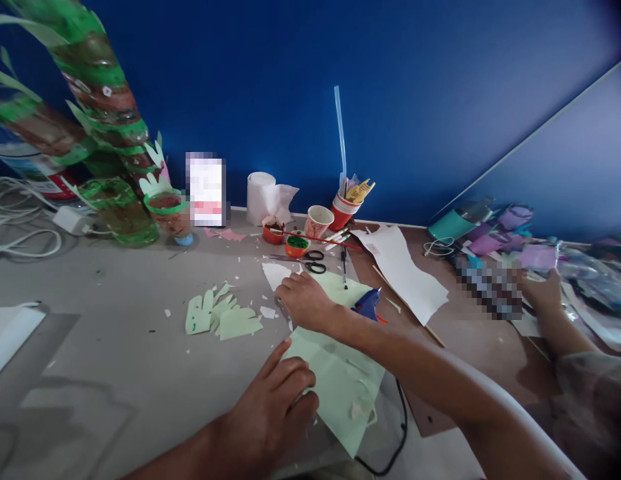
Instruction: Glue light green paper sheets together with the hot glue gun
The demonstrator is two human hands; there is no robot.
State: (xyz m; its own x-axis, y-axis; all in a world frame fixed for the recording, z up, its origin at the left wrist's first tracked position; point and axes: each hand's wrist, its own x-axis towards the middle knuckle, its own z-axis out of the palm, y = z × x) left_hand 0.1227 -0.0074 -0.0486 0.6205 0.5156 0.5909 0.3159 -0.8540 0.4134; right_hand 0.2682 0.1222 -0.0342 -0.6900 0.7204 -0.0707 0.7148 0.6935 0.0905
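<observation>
My left hand (275, 407) lies on the near corner of a pale green paper sheet (340, 380), its forefinger stretched out and the other fingers curled down on the sheet. My right hand (306, 300) reaches across to the far end of the sheet, knuckles up, fingers closed around something I cannot make out. Cut green leaf shapes (220, 317) lie just left of it. A blue glue gun (367, 301) lies right behind my right wrist.
Black scissors (310, 261), small paint pots (296, 245), paper cups (317, 220) and a cup of tools (346, 203) stand near the blue wall. A white paper cutout (405, 270) lies to the right. A painted bottle tree (110, 133) rises at left. Another person's hand (543, 290) rests at right.
</observation>
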